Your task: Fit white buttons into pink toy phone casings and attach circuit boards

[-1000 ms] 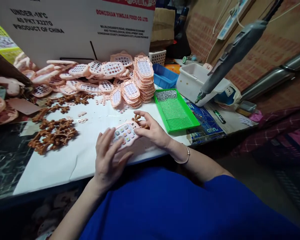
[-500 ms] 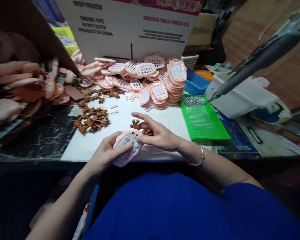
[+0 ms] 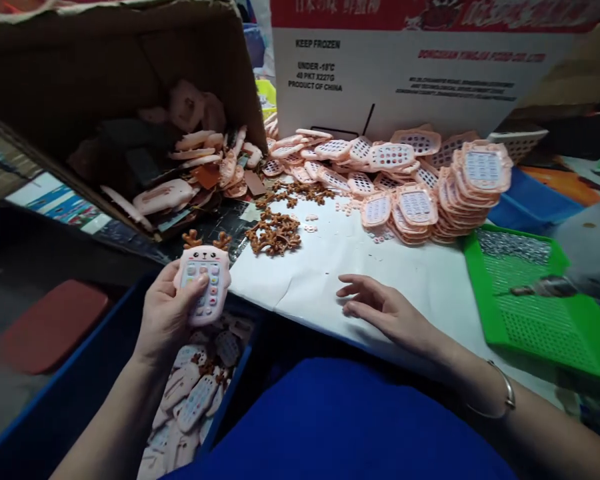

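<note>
A pink toy phone (image 3: 215, 279) with a face, a keypad and two brown antlers is upright in my left hand (image 3: 165, 310), thumb across its keys. It is over the near left side, above a blue bin (image 3: 243, 373) that holds several similar toys. My right hand (image 3: 380, 310) hovers over the white work surface (image 3: 305, 280) near its front edge, fingers apart and holding nothing. Brown antler pieces (image 3: 275, 235) lie in a heap on the surface between the hands, farther back.
Pink shells (image 3: 390, 157) are piled at the back, with a tall stack (image 3: 483, 173) at right. A green tray (image 3: 530, 327) of screws and a screwdriver tip (image 3: 540, 287) are at right. A cardboard box (image 3: 253, 87) with pink parts stands at left.
My left hand has carried the toy left, away from my right hand. My right hand has let go of it. The view has turned left, showing more of the box and bin.
</note>
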### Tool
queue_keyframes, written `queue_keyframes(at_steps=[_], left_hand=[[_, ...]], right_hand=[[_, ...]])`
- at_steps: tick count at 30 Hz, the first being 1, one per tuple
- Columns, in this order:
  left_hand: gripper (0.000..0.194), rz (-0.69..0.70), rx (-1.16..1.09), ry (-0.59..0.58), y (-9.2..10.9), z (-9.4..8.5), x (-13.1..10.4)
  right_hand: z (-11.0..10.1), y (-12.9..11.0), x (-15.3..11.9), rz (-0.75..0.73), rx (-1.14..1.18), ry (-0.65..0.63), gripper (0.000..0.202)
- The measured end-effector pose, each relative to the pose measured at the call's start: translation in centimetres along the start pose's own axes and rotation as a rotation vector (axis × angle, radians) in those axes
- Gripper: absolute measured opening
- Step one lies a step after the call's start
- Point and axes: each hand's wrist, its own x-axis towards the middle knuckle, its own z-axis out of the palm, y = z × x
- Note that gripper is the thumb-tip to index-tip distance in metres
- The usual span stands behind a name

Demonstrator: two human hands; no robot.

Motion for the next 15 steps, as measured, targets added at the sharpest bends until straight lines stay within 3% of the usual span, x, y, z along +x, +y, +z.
queue_keyframes(at_steps=[3, 9, 15], left_hand=[[0.034, 0.051, -0.006, 0.087, 0.6, -1.2, -0.1], [0.044, -0.17, -0.117, 0.072, 0.3, -2.2, 0.1], [0.051, -0.077, -0.14, 0.128, -1.0, -2.4, 0.5]], right_hand=[[0.1, -0.3, 0.1, 0.031, -0.031, 0.004, 0.047], [0.1, -0.3, 0.4, 0.071, -0.12, 0.013, 0.049], [-0.2, 0.8, 0.5, 0.08, -0.138, 0.003, 0.052]])
